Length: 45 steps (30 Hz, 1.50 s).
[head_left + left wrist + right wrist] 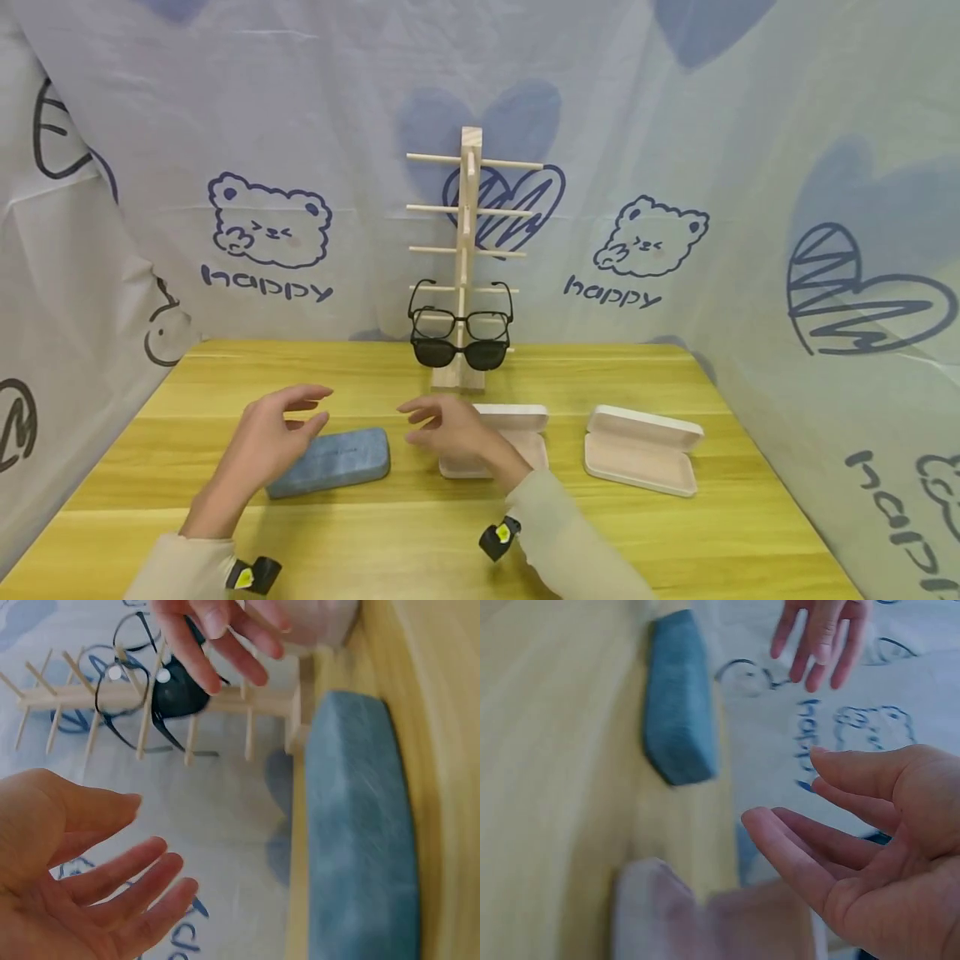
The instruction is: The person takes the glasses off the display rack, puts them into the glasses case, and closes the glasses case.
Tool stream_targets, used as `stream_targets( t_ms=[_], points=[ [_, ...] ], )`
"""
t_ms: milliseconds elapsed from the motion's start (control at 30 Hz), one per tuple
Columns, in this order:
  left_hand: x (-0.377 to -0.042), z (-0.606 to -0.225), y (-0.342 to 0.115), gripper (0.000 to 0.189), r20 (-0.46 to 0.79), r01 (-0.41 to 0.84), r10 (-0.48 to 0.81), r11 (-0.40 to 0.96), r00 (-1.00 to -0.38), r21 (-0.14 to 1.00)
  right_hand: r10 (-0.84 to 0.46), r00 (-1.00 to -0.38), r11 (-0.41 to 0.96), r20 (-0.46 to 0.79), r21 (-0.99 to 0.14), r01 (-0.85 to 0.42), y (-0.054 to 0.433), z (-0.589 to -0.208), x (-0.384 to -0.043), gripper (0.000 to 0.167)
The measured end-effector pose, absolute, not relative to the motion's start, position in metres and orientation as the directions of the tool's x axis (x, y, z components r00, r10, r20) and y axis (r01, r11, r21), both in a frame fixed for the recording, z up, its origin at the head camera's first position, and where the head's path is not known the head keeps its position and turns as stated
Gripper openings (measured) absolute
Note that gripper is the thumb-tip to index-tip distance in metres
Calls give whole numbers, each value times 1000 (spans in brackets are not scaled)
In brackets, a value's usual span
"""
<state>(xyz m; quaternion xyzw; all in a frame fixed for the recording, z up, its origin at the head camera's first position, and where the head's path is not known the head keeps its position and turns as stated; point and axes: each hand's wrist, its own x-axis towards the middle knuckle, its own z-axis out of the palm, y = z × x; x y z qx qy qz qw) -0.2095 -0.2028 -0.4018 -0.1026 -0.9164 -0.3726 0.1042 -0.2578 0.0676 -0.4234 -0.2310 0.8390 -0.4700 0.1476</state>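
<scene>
A blue glasses case (341,461), lid closed, lies at the left of the table. My left hand (272,435) hovers over its left end, fingers loosely bent and holding nothing; in the left wrist view that hand (90,877) is apart from the case (360,825). Above an opened white glasses case (525,442) is my right hand (453,427), also holding nothing, its fingers relaxed. The right hand and wrist hide part of that white case. Behind, a wooden display rack (467,242) bears clear glasses (486,325) with dark sunglasses (485,355) just below.
Another opened white case (641,454) lies to the right on the yellow wood-grain table (405,533). A printed cloth (360,125) hangs behind the table and along both sides. Thin pegs (510,165) stick out from both sides of the rack.
</scene>
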Motion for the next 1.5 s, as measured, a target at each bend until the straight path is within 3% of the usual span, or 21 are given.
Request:
stream_targets(
  t_ms=[233,433,800,1167,1500],
  points=[
    [-225,-387,-180,33,308,326,145,645,-940,691,-454,-884,420,111,-849,-322,104,-395,-261,34],
    [-242,-380,-165,36,312,343,162,616,-936,709,-332,-939,436,94,-867,-240,136,-377,-263,29],
    [-267,-363,-146,41,323,358,168,585,-931,728,-177,-978,474,115,-860,-187,173,-359,-270,34],
    [-288,-359,-135,40,334,372,170,537,-927,758,-52,-979,500,199,-843,-198,178,-353,-282,43],
    [-304,-356,-123,40,342,386,182,507,-922,771,-30,-950,507,312,-814,-284,167,-352,-294,45]
  ],
)
